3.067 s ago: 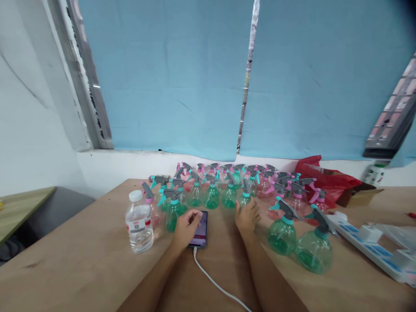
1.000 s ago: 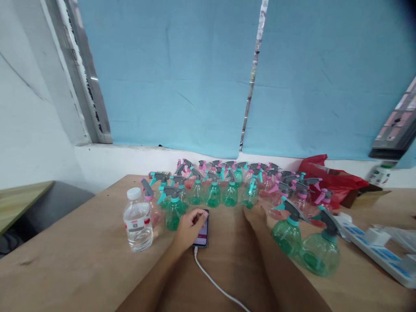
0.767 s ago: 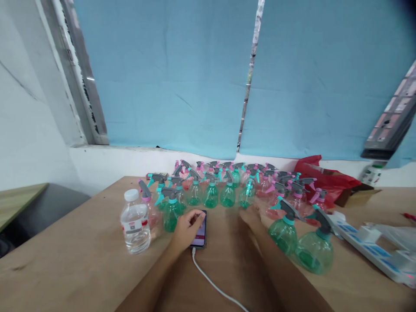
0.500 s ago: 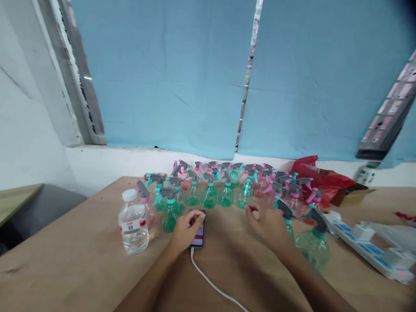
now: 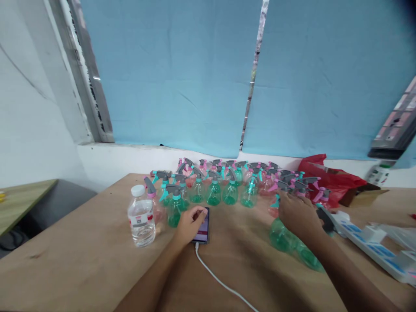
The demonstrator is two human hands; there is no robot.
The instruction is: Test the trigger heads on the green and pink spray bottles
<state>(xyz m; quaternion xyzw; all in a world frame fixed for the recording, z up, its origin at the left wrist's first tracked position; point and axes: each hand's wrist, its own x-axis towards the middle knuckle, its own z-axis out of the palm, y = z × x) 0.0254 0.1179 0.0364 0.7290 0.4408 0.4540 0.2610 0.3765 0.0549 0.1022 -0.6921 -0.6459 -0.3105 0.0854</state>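
Note:
My left hand (image 5: 191, 223) rests at the left edge of a phone (image 5: 203, 229), its fingers curled in with nothing visible in them. A white cable (image 5: 216, 277) runs from the phone's lower end. My right hand (image 5: 300, 215) is closed over the head of a green spray bottle (image 5: 280, 236), whose turquoise trigger shows beside the fingers; the rest of the head is hidden. Close behind it, partly under my right forearm, is another green spray bottle (image 5: 309, 255). Several green and pink spray bottles stand in rows beyond my hands, among them a green one (image 5: 230, 193).
A clear water bottle (image 5: 141, 223) with a white cap stands at the left. A white power strip (image 5: 373, 245) lies at the right. Behind it are a red plastic bag (image 5: 334, 177) and a cardboard box (image 5: 364, 197). Blue sheeting (image 5: 182, 78) covers the window.
My right hand has moved right, from above the bare table onto the head of the green spray bottle. My left hand stays by the phone. The view has shifted slightly.

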